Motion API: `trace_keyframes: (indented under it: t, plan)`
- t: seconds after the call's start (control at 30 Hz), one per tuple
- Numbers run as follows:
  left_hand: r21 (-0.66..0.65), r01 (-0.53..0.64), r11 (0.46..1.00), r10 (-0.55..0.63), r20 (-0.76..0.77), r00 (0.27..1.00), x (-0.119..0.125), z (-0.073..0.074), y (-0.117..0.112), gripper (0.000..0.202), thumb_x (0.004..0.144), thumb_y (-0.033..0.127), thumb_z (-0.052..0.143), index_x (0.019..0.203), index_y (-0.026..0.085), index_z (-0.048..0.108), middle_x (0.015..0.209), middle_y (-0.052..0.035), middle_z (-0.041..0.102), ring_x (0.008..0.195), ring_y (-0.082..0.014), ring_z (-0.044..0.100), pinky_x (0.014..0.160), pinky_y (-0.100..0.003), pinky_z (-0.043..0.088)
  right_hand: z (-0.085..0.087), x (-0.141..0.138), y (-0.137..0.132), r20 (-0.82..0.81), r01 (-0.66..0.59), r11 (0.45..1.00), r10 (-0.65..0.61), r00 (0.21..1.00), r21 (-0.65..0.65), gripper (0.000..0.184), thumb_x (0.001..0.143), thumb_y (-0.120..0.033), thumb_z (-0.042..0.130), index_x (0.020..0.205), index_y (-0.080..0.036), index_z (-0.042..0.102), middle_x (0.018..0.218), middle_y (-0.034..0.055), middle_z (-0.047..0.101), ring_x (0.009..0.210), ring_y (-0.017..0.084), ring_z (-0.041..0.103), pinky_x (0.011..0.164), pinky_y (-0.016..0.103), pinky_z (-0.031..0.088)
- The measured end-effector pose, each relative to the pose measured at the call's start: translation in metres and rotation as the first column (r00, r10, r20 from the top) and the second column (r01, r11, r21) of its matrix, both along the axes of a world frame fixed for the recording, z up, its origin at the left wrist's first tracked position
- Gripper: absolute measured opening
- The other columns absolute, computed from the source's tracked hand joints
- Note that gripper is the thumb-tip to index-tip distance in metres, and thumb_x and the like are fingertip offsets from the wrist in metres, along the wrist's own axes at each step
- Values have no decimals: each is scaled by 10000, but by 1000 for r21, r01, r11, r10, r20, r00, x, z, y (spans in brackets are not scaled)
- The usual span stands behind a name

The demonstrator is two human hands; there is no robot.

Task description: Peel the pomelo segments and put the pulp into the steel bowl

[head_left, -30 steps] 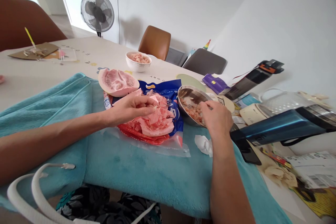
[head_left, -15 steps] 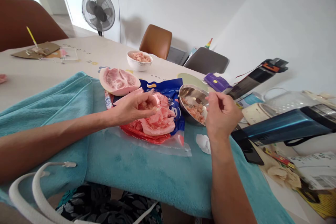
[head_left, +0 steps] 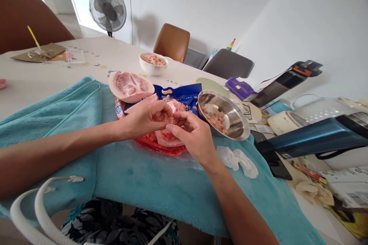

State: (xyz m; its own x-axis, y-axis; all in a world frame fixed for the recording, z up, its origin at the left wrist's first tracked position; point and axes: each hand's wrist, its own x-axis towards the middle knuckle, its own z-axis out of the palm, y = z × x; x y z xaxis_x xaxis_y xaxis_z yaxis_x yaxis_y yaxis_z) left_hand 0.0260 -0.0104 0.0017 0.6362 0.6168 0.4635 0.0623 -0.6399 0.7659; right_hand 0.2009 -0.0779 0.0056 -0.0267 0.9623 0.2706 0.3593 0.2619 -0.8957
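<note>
My left hand (head_left: 140, 118) is closed around a piece of pink pomelo flesh (head_left: 162, 118). Thumb and fingers of my right hand (head_left: 197, 136) pinch at the same piece, meeting the left fingertips; the exact grip is partly hidden. Below them, pink pomelo peelings (head_left: 166, 139) lie on a blue and red plastic bag (head_left: 184, 91). An emptied pomelo rind (head_left: 130, 88) rests behind my left hand. On the right, a tilted stainless steel bowl (head_left: 240, 124) holds loose pomelo pulp (head_left: 215, 119).
A white bowl (head_left: 153, 69) heaped with pulp stands farther back. Crumpled tissue (head_left: 240, 160) lies on the teal towel (head_left: 123, 176). Along the right are a phone (head_left: 273, 160), a blue bottle (head_left: 313, 136), a dark bottle (head_left: 276, 86) and a purple packet (head_left: 240, 89).
My right hand has moved left from the steel bowl to the pomelo piece in my left hand, uncovering the bowl and the tissue. My left hand has stayed in place.
</note>
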Motion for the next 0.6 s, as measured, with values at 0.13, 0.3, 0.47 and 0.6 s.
trace_keyframes:
  t: [0.13,0.3,0.47,0.6]
  plan:
    - [145,-15,989,16,-8,1000,-1,-2,1,83,853,203,640,819,177,569,773,11,631,699,-97,545,618,-217,420,-1,-3,1,-122,-6,997,-3,993,-77,190,754,-323,753,892,-204,698,771,-11,724,675,140,683,634,276,578]
    - [193,5,981,-2,-17,1000,-1,-2,1,84,859,162,637,805,171,573,747,23,602,680,-86,507,598,-206,395,-1,-4,2,-384,-74,970,-22,923,-231,173,754,-337,747,836,-196,689,600,-33,675,547,137,663,552,275,595]
    - [-46,30,999,-28,37,999,-1,1,1,101,848,214,651,813,167,569,730,37,582,609,-64,483,534,-190,371,2,-4,3,-526,-116,945,-65,848,-304,202,700,-311,790,833,-186,703,613,-20,690,572,146,680,603,304,629]
    - [-285,27,958,-18,32,999,-1,3,0,157,819,296,669,842,165,586,735,19,605,632,-89,539,564,-211,424,6,-3,2,-562,-137,936,-75,824,-325,206,691,-289,791,838,-171,707,595,-16,695,552,142,676,632,328,647]
